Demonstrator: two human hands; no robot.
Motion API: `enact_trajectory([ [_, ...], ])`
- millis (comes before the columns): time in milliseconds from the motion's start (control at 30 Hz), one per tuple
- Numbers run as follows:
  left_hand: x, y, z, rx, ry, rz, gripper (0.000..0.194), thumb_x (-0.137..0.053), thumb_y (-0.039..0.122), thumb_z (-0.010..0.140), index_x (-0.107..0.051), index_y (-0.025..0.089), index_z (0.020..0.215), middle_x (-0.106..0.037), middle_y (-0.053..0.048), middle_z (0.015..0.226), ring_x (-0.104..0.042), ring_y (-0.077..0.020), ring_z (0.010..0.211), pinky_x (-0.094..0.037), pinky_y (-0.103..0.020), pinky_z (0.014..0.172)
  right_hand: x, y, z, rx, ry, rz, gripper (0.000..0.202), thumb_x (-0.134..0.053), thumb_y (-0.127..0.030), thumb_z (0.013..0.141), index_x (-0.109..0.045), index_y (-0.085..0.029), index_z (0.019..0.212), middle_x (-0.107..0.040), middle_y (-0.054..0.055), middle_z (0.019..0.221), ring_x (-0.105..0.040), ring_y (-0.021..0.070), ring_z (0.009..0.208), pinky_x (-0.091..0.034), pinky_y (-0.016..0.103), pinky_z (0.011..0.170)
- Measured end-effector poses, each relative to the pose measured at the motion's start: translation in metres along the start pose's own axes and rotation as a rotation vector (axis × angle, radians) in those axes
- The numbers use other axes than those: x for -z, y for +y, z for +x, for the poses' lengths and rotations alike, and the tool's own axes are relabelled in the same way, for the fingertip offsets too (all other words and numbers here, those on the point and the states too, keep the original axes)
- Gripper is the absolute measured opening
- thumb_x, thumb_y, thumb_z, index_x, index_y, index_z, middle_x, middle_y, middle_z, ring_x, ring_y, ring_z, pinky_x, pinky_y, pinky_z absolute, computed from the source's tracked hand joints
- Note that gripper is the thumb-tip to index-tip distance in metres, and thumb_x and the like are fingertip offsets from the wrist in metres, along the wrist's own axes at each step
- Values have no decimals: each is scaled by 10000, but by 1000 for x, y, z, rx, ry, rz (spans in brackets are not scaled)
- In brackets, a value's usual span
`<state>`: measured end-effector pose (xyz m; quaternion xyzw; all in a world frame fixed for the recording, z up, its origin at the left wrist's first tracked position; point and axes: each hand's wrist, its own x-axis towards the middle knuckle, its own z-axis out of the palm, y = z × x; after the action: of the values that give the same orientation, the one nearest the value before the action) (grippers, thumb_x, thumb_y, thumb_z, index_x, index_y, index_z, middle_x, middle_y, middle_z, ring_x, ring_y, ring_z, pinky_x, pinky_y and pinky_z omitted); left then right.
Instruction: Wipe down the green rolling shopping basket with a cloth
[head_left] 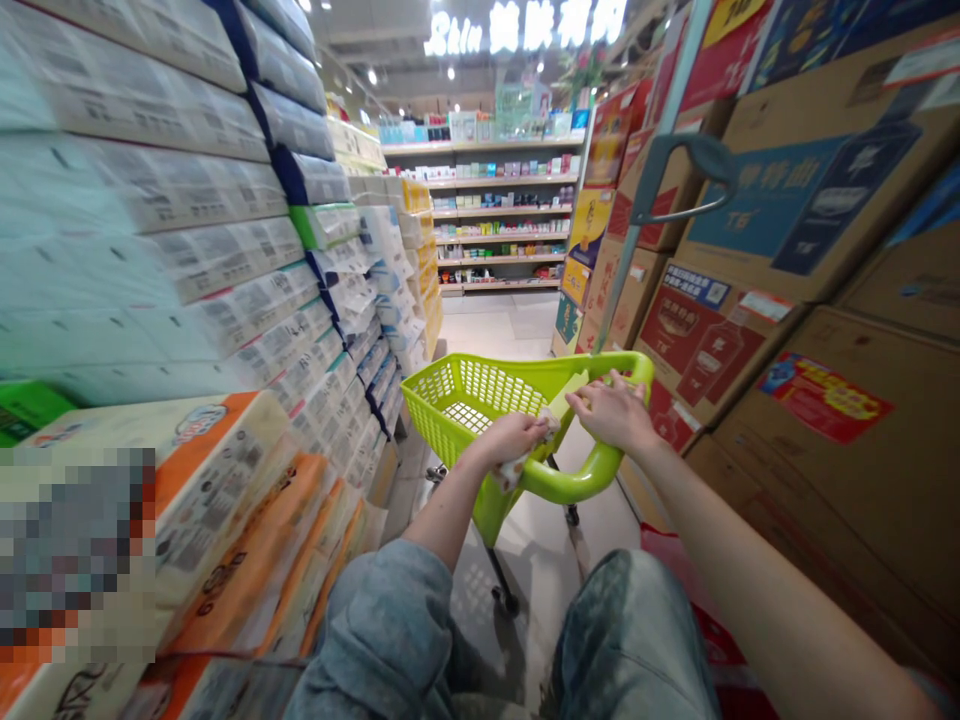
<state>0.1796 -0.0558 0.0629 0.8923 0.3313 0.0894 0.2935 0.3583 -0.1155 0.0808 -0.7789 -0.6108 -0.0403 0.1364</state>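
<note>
A lime-green shopping cart (448,395) with a lattice basket stands in front of my knees, and its loop handle (574,484) points toward me. My left hand (516,440) is closed on a pale, brown-spotted cloth (512,472) at the near side of the basket. Part of that cloth hangs down by the handle. Across from it, my right hand (613,408) rests with bent fingers over the cart's rim, beside a pale yellow panel (568,397). The fingers partly hide the panel's edge. Inside, the visible basket floor shows only white lattice.
Stacked tissue packs (225,190) line the left side; orange-and-cream packs (232,560) sit close by my left arm. Cardboard cartons (757,190) rise on the right, with a grey pole (616,300) before them. Shelves of small goods (502,205) close the aisle's far end.
</note>
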Motion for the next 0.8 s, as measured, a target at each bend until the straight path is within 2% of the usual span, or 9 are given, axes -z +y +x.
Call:
enact_trajectory([
  [167,3,2,-7,-7,-45,-49,365,-392,367,874,-679,144,842,-549,8,598,-473,-130,576,-339,-223,554,3,6,-2,-3,78,97,453,-309,-481,905,-689,-239,948,-659,71,1126,-389,318,1248,-193,564,1013],
  [267,0,0,-8,-16,-70,-145,292,-461,321,840,-669,171,980,-608,9,710,-518,-133,653,-376,-217,598,2,10,0,12,111,134,436,-297,-436,913,-675,-225,962,-649,77,1131,-473,272,1162,-254,495,993],
  [333,-3,-1,-9,8,-37,-204,356,-532,281,798,-599,182,1133,-640,-4,822,-547,-136,720,-403,-214,639,1,12,3,-5,128,133,411,-321,-414,904,-651,-215,1048,-614,88,1186,-478,260,1151,-283,462,980],
  [400,-7,-1,-9,65,3,-204,461,-582,267,763,-520,182,1211,-642,-12,842,-552,-136,721,-418,-217,642,0,14,6,-41,128,104,408,-362,-408,886,-618,-203,1128,-576,103,1235,-451,269,1179,-296,442,976],
  [467,-9,1,-11,108,29,-149,435,-599,288,752,-519,180,1166,-627,-3,808,-542,-134,694,-422,-221,627,1,16,10,-63,105,61,420,-393,-413,868,-600,-189,1157,-560,121,1246,-434,281,1192,-307,426,969],
  [533,-9,4,-13,97,89,-53,319,-614,319,744,-578,178,1027,-607,-10,829,-539,-142,734,-424,-229,654,2,18,14,-76,75,35,431,-398,-429,863,-596,-182,1155,-560,134,1233,-438,286,1179,-323,415,951],
  [667,-9,11,-15,38,233,164,211,-650,361,722,-649,200,858,-566,-34,883,-539,-170,798,-415,-255,710,5,18,19,-145,25,9,446,-330,-447,891,-656,-176,1030,-582,138,1198,-442,289,1161,-315,441,947],
  [800,-8,18,-9,-60,184,265,167,-612,318,756,-669,231,887,-563,-31,876,-548,-162,742,-399,-245,660,4,15,16,-138,43,19,540,-244,-475,920,-695,-181,972,-558,129,1257,-411,287,1197,-257,471,995],
])
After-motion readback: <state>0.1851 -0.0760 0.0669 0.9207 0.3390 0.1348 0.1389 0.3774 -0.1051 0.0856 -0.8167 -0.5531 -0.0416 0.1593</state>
